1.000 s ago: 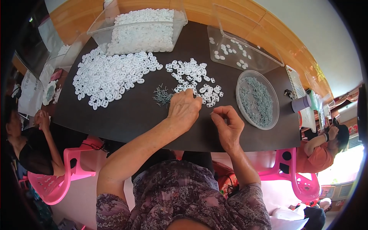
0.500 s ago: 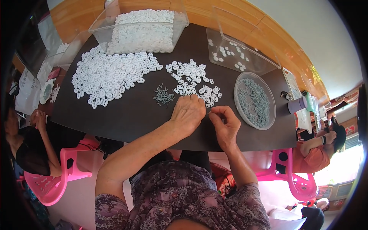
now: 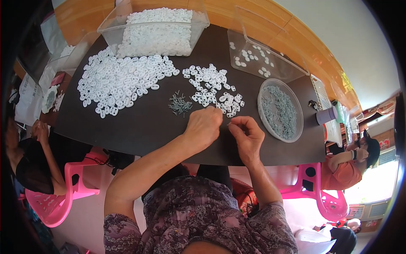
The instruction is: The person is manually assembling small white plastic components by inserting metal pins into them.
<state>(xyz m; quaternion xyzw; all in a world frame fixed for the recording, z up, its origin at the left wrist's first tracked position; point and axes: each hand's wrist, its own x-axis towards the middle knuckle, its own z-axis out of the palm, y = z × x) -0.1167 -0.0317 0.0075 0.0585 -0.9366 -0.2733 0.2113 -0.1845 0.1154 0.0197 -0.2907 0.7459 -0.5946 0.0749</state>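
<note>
My left hand (image 3: 204, 128) is curled above the dark table, its fingertips down beside the near edge of a small heap of white two-holed plastic pieces (image 3: 209, 76). Whatever those fingers hold is hidden. Close by on the right, my right hand (image 3: 248, 137) has its thumb and forefinger pinched together. A tiny pale tip shows at that pinch, too small to name. Left of the white heap lies a little pile of grey screws (image 3: 180, 104). A second cluster of white pieces (image 3: 230, 104) sits just beyond my right fingertips.
A large heap of white pieces (image 3: 120, 80) spreads at the left, before a full clear bin (image 3: 158, 36). Another clear bin (image 3: 270, 72) holds a few. A round tub (image 3: 260, 118) of grey screws and a purple cup (image 3: 327, 115) stand right. People sit at both sides.
My left hand has shifted slightly left and turned a little, its fingers drawing back from the white pieces. My right hand keeps its pinch in nearly the same spot.
</note>
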